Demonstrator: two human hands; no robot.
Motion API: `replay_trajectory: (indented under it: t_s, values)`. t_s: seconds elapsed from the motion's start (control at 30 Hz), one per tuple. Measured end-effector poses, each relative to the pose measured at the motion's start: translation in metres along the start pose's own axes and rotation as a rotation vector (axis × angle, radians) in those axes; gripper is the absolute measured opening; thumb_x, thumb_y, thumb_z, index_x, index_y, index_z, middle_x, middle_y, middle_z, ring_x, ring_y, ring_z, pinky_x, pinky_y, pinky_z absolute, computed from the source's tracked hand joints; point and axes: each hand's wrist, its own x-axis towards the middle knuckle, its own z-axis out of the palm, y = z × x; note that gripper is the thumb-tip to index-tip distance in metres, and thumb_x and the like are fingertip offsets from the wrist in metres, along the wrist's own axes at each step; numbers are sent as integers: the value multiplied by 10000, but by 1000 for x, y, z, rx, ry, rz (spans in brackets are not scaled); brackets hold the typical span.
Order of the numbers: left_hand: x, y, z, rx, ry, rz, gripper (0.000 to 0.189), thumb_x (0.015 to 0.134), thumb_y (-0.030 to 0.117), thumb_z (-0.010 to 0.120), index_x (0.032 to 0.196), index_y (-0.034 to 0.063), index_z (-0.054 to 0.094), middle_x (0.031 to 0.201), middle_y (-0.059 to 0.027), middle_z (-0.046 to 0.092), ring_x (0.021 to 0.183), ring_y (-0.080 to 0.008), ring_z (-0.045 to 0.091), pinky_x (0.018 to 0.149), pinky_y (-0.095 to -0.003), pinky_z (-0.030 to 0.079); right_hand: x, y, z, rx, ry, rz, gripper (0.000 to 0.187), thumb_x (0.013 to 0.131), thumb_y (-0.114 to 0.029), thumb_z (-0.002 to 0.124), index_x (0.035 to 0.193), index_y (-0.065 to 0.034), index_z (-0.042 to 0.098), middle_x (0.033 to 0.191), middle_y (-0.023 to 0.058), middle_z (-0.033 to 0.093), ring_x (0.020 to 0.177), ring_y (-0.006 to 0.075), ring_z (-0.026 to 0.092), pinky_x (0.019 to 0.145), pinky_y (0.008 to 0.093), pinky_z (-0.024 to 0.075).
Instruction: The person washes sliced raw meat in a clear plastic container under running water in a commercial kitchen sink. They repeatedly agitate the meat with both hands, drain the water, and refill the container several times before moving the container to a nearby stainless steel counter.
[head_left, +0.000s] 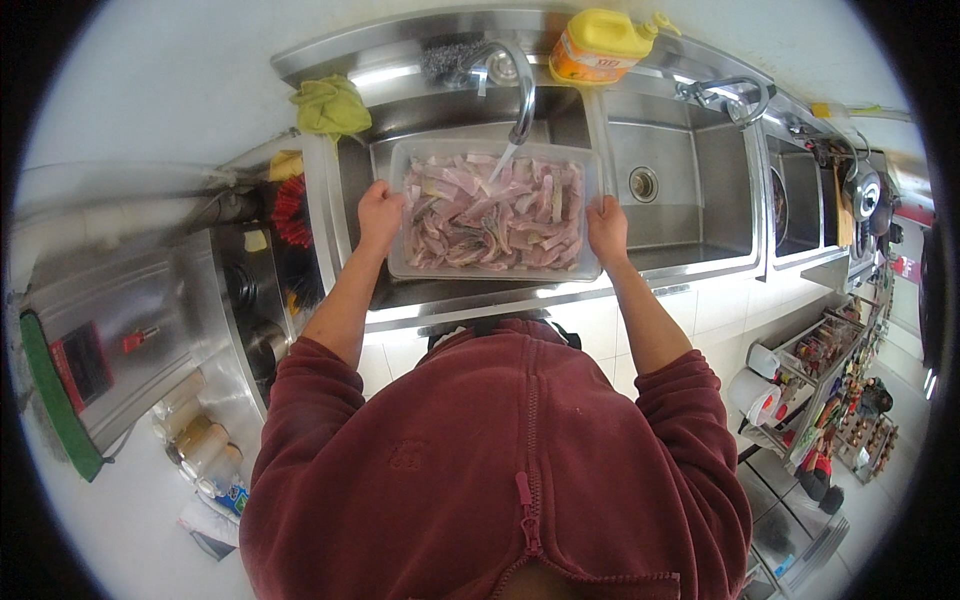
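A clear plastic tub (495, 275) is held by its two short sides over the left stainless steel sink basin (356, 217). My left hand (381, 214) grips its left rim, and my right hand (607, 226) grips the right one. Inside lie many strips of pale pink raw meat or fish (491, 214), some with greyish skin. From the curved chrome faucet (525, 105) a stream of water (502, 163) runs onto the strips. How far the tub's underside is from the basin floor is hidden.
Behind the basin are a yellow jug (600, 45) and a steel scourer (448, 60). A green cloth (330, 106) drapes over the left corner. To the right lies a second basin (652, 217) with a drain, plus another faucet (739, 97). Shelving (817, 352) with goods stands farther right.
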Motion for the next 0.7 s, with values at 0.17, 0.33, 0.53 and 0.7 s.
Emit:
replay_trajectory:
  t_s: [0.17, 0.33, 0.53, 0.7]
  values:
    - [-5, 6, 1, 10, -43, -55, 160, 738, 42, 634, 721, 44, 476, 675, -10, 434, 664, -135, 427, 614, -315, 382, -4, 0, -2, -43, 8, 18, 214, 910, -183, 607, 939, 26, 568, 947, 315, 616, 945, 534, 580, 797, 551, 462]
    - [-3, -4, 4, -41, -24, -48, 191, 733, 56, 631, 703, 32, 445, 653, -36, 411, 644, -149, 404, 583, -346, 363, -5, -4, -2, -29, -13, 47, 204, 905, -174, 603, 941, 24, 567, 950, 313, 620, 946, 535, 581, 799, 551, 464]
    - [-6, 4, 6, -16, -42, -75, 180, 729, 54, 633, 705, 31, 456, 660, -37, 425, 645, -154, 418, 587, -350, 370, -5, 8, 1, -28, -17, 45, 189, 900, -164, 589, 929, 20, 560, 941, 307, 625, 933, 525, 594, 785, 546, 467]
    - [-1, -11, 6, 75, -20, -35, 177, 732, 59, 635, 712, 26, 462, 656, -49, 428, 641, -159, 429, 588, -350, 376, -5, 7, 2, -13, -17, 44, 194, 892, -169, 597, 923, 18, 555, 919, 301, 626, 912, 516, 601, 772, 537, 473]
